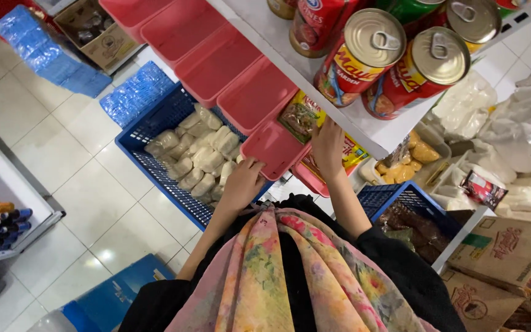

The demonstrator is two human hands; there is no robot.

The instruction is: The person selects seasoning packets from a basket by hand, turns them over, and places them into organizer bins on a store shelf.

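Blue basket [149, 147] sits on the floor at the left, full of pale little bags [198, 154]. Just beside it, the left hand [241, 184] grips the near edge of a pink tray [271, 147], fingers curled over the rim. The tray hangs under the white shelf [278, 49]. Next, the right hand [328, 146] reaches under that shelf, fingers closed on a yellow snack packet [302, 115]. Red cans [364, 55] stand on the shelf above.

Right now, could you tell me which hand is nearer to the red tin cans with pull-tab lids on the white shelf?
The right hand, just below the cans; the left hand grips a pink bin farther off.
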